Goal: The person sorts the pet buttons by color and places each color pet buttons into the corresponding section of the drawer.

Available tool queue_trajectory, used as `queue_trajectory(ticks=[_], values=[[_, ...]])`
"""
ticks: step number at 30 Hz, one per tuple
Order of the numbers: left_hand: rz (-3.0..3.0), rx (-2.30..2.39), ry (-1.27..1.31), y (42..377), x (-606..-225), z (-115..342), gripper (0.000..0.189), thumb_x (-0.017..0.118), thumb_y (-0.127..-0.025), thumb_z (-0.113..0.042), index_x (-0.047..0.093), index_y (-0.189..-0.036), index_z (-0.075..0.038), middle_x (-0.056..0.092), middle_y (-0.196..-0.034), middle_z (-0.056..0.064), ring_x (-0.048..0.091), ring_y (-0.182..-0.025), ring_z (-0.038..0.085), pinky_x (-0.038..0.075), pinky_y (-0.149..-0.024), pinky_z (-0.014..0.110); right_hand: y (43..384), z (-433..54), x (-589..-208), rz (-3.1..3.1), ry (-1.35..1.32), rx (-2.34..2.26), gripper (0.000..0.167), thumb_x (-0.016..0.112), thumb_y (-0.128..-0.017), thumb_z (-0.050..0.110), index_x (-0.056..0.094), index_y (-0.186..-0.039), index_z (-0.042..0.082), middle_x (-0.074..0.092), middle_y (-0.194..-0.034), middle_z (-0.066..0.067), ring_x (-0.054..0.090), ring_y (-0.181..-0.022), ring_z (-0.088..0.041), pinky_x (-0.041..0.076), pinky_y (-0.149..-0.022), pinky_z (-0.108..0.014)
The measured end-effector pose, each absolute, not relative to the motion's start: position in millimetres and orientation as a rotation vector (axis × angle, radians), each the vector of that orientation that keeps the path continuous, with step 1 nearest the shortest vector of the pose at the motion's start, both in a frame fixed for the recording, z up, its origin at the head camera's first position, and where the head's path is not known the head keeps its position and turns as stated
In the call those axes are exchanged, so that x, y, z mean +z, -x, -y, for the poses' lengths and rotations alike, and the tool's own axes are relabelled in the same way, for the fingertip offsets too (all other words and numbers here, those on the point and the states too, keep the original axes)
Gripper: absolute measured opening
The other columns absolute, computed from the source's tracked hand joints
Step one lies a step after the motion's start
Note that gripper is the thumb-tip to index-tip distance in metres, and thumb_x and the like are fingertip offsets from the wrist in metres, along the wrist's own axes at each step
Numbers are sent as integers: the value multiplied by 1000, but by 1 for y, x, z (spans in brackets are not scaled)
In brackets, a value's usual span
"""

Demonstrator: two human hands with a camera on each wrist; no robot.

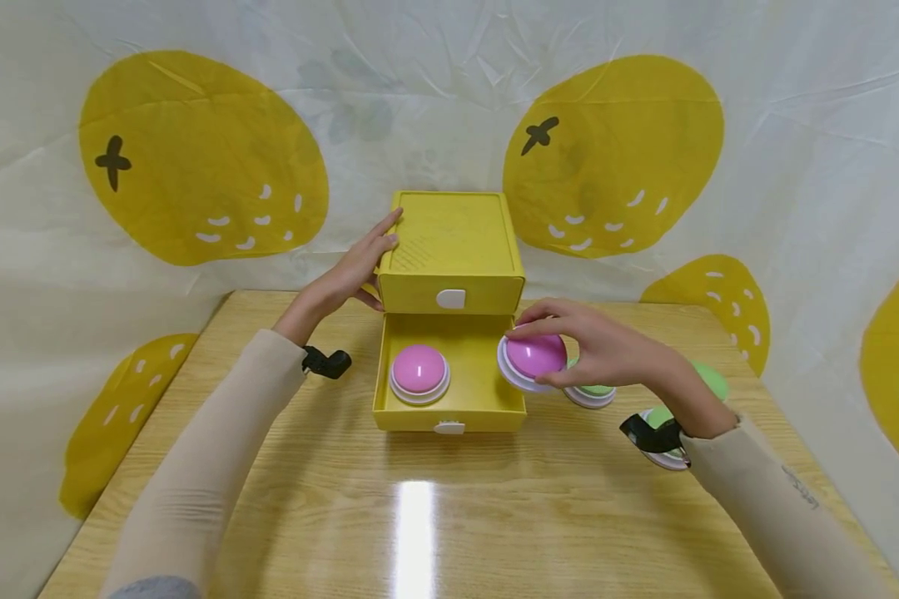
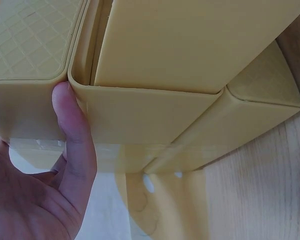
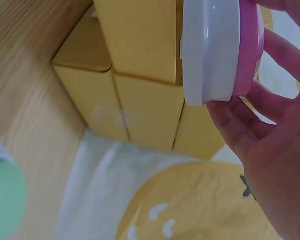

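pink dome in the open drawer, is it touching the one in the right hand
Apart. The head view shows a bare strip of the open drawer between the pink dome and the held dome.

A wood-grained table (image 1: 330, 499) carries three green domes, all partly hidden: one (image 1: 712, 380) closest to its right edge and far right corner, another (image 1: 595, 390) farther in from that edge, a third (image 1: 667, 461) farthest from the far edge; a streak of glare (image 1: 414, 541) lies well inside the side edges; beyond the far edge hangs a creased whitish sheet (image 1: 434, 58) printed with yellow fruits (image 1: 202, 158)
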State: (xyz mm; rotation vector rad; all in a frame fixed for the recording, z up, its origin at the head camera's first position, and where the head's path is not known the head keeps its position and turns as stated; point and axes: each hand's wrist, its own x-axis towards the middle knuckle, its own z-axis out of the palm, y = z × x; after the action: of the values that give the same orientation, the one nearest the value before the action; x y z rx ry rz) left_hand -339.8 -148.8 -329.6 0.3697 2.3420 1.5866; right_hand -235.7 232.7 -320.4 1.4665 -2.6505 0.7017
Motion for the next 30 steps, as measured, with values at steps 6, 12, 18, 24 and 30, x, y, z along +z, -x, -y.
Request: queue_trajectory(ticks=[6, 12, 18, 24, 30], values=[[-2352, 1594, -379, 339, -330, 147, 53, 32, -107, -62, 9, -155, -67, 61, -124, 23, 71, -69, 30, 63, -57, 44, 243, -211, -321, 2627, -1486, 719, 54, 89, -78, 22, 73, -130, 15, 63, -131, -6, 58, -121, -22, 59, -92, -39], [-2351, 1598, -396, 337, -329, 146, 53, 33, -107, -62, 10, -154, -67, 61, -119, 21, 71, -69, 30, 64, -58, 45, 250, -194, -325, 2672, -1475, 731, 52, 86, -79, 22, 73, -130, 15, 62, -132, -6, 57, -121, -23, 56, -96, -41], [-2351, 1596, -389, 337, -329, 147, 53, 33, -106, -63, 9, -154, -68, 58, -126, 22, 71, -70, 31, 64, -58, 45, 254, -187, -326, 2721, -1468, 710, 51, 85, -80, 25, 74, -129, 15, 62, -131, -6, 57, -122, -24, 55, -99, -43], [-2358, 1595, -375, 338, -330, 147, 54, 33, -106, -63, 10, -154, -67, 57, -128, 22, 71, -71, 31, 64, -58, 45, 253, -184, -324, 2721, -1463, 724, 51, 85, -80, 25, 74, -129, 15, 62, -132, -6, 58, -121, -24, 56, -98, -42], [-2368, 1595, -371, 338, -330, 147, 52, 33, -107, -61, 10, -154, -68, 58, -126, 22, 71, -70, 31, 64, -57, 44, 253, -178, -323, 2697, -1497, 710, 50, 84, -83, 25, 73, -131, 15, 63, -135, -6, 59, -123, -23, 56, -100, -42]])
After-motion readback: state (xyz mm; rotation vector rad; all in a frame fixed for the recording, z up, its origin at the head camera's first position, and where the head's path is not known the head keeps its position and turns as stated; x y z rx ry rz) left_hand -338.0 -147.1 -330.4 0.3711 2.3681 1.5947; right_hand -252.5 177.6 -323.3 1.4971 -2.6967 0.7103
